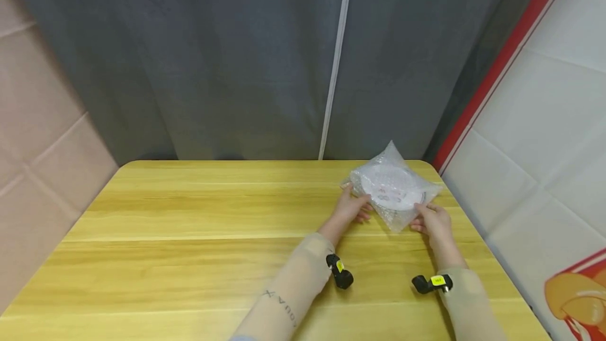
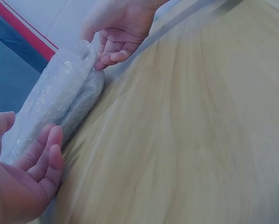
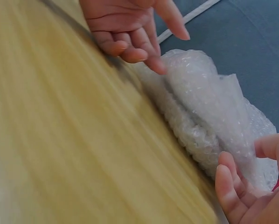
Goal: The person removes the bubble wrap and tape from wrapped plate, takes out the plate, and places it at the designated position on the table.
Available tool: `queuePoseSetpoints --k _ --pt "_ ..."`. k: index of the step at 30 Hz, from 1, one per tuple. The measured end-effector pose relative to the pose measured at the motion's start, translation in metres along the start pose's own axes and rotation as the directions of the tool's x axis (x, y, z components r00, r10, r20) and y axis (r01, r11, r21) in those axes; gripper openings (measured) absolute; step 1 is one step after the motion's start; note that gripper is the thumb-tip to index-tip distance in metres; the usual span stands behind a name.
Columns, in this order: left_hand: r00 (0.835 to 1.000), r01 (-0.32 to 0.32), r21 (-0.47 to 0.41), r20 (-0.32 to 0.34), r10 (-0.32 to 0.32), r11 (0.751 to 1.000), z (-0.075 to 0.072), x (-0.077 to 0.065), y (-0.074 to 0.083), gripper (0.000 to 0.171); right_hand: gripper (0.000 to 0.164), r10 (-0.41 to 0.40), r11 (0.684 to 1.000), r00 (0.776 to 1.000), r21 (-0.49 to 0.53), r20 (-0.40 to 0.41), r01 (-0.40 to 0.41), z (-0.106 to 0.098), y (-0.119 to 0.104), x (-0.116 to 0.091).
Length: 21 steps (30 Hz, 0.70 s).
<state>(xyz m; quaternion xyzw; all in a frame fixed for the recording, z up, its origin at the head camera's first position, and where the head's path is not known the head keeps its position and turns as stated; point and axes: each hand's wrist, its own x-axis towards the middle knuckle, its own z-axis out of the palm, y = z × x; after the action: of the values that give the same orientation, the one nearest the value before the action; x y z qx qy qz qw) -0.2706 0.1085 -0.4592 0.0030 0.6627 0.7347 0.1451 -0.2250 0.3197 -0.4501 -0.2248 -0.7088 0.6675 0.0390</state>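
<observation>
A bubble-wrapped package (image 1: 390,183) sits at the far right of the wooden table, with a white round plate-like item with faint printed markings showing through the wrap. At its left edge is my left hand (image 1: 349,207), fingers loosely extended by the wrap; in the right wrist view the thumb of this left hand (image 3: 130,28) stands apart from the package. My right hand (image 1: 434,221) pinches the package's right corner, thumb over it and fingers under. From the left wrist, the right hand (image 2: 123,28) appears at the far end of the wrap (image 2: 60,88).
The yellow wood-grain table (image 1: 189,257) spreads to the left and front. A dark grey curtain (image 1: 227,67) hangs behind its back edge. White panels with a red border (image 1: 502,62) stand close to the right, and a pale wall (image 1: 42,120) to the left.
</observation>
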Motion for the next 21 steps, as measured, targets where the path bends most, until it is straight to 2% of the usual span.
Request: queuePoseSetpoints --k 7,16,21 --pt "1.0 0.012 -0.019 -0.009 -0.012 1.0 0.008 -0.001 -0.001 0.077 0.063 -0.016 1.0 1.0 -0.009 0.019 0.017 -0.001 0.003 -0.003" --pt "0.998 0.024 0.014 -0.052 -0.023 1.0 0.015 0.001 -0.003 0.078 0.062 -0.038 0.999 0.999 -0.01 -0.002 0.038 0.001 0.003 -0.004" --pt "0.997 0.037 0.002 -0.072 -0.037 0.999 0.019 0.001 -0.003 0.079 0.062 -0.053 0.998 0.998 -0.016 -0.017 0.053 0.002 0.003 -0.004"
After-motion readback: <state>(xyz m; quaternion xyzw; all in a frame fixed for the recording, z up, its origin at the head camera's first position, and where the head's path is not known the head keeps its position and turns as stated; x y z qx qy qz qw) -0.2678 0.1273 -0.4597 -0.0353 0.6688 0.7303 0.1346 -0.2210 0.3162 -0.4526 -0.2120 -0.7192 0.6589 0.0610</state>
